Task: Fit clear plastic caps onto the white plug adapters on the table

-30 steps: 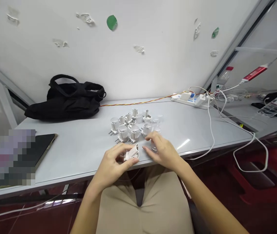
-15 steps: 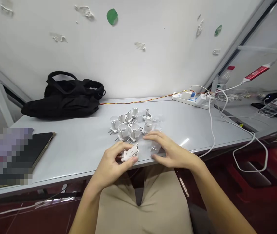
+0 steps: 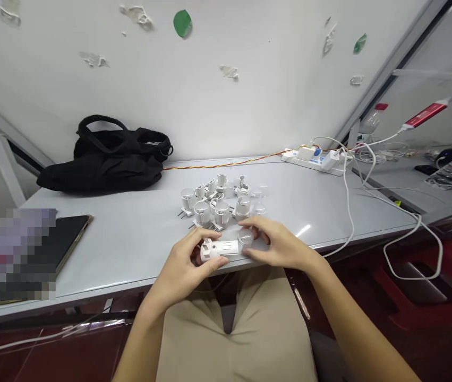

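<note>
Holding a white plastic plug housing (image 3: 221, 249) over the near edge of a pale grey table (image 3: 130, 249), the person has it lying on its side, with its long slotted body pointing toward 3 o'clock. The left hand (image 3: 180, 263) is closed around the pronged end, its thumb across the front and its fingers wrapped behind. The right hand (image 3: 281, 245) is only partly closed, with a curved, loose palm and fingertips pressed on a clear domed cap (image 3: 245, 239) at the far end of the housing. Whether the cap is fully seated cannot be told from this view.

At 12 o'clock from the hands, just beyond the fingertips, stands a cluster of white plug bodies (image 3: 210, 204) with metal pins, some upright and some tilted. More clear caps (image 3: 259, 209) sit on its 3 o'clock side.

Farther out, a black fabric bag (image 3: 106, 162) lies against the wall at 10 o'clock. A dark tablet (image 3: 72, 228) lies at 9 o'clock, partly hidden by a pixelated patch. A twisted red and yellow wire (image 3: 226, 163) runs from near the bag toward a white power strip (image 3: 309, 158) at 2 o'clock, and a white cable (image 3: 349, 212) loops down from the strip past the table's edge. Beige trousers (image 3: 229, 329) fill 6 o'clock.
</note>
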Demonstrator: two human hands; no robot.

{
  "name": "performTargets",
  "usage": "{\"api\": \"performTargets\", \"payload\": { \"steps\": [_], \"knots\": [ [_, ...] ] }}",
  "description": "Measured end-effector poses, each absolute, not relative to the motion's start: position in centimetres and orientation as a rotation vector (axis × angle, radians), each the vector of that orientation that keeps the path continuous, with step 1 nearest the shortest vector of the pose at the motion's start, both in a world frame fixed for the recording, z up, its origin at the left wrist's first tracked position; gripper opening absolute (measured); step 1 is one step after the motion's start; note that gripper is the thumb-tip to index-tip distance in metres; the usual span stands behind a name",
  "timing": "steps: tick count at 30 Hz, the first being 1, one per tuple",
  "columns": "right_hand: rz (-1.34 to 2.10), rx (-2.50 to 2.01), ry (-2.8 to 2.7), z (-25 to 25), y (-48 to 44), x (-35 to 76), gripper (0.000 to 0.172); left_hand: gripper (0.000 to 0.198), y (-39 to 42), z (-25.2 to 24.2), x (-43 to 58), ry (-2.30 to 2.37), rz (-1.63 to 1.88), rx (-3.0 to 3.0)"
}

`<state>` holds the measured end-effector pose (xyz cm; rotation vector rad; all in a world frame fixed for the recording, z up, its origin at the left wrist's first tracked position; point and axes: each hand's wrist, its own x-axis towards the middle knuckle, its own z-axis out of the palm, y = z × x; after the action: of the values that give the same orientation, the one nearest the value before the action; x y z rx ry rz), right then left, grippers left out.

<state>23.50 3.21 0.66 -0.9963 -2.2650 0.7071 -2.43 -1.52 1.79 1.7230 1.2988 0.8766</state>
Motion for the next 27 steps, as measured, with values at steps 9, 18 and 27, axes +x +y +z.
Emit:
{"api": "performTargets", "payload": {
  "steps": [9, 18, 27],
  "knots": [
    [0.952, -0.782, -1.866, 0.6, 2.7, 22.3, 0.033, 0.036, -1.5, 1.8, -2.3, 1.251, 0.871, 1.565],
    [1.146, -0.573, -1.695, -0.3, 2.5, 21.2, 0.034, 0.034, -1.3, 1.6, -1.9, 1.293, 0.942, 1.605],
    [1.150, -0.710, -1.740, -0.3, 2.0, 20.4, 0.036, 0.036, -1.4, 1.6, -1.8, 1.281, 0.974, 1.613]
  ]
}}
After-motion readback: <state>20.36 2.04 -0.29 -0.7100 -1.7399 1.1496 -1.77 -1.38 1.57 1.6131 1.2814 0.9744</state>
